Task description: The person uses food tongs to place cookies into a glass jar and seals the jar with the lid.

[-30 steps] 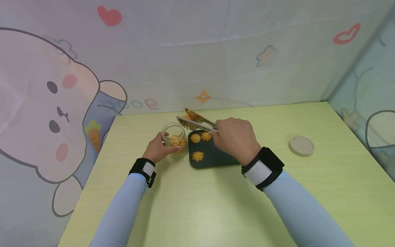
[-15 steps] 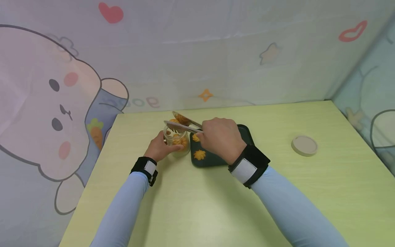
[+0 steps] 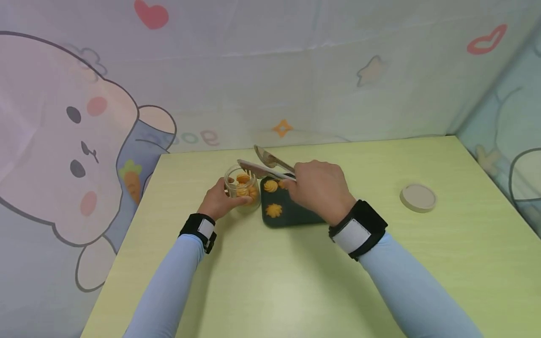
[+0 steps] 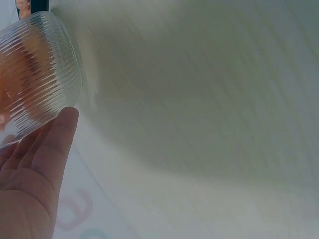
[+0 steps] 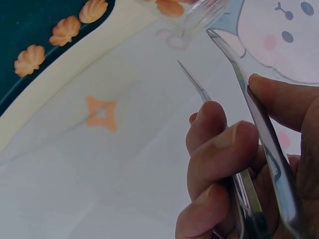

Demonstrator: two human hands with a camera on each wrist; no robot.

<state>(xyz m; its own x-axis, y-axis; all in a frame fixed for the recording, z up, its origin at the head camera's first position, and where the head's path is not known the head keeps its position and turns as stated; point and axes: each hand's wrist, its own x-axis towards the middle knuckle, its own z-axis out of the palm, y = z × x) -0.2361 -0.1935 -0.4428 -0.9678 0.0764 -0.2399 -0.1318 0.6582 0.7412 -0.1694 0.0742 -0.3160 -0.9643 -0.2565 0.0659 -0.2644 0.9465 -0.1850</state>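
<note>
My left hand (image 3: 217,202) holds a clear glass jar (image 3: 254,203) by its side, with swirled golden cookies (image 3: 243,179) inside. In the left wrist view, the fingers lie along the ribbed jar (image 4: 65,74). With my right hand (image 3: 323,190) I grip metal tongs (image 3: 270,172), whose arms are spread with nothing between the tips. The tips hover just right of the jar's mouth, over the far edge of a dark green tray (image 3: 291,213). Several cookies lie on this tray, such as one at its near left (image 3: 274,210); the right wrist view shows a row of them (image 5: 65,31).
A round beige lid (image 3: 418,197) lies on the right part of the light yellow table (image 3: 262,281). Behind the table hangs a printed cloth backdrop (image 3: 262,84), with another panel on the right side.
The tongs carried a cookie left over the jar's mouth, let it go inside, and have come back right with spread arms. The left hand stays on the jar.
</note>
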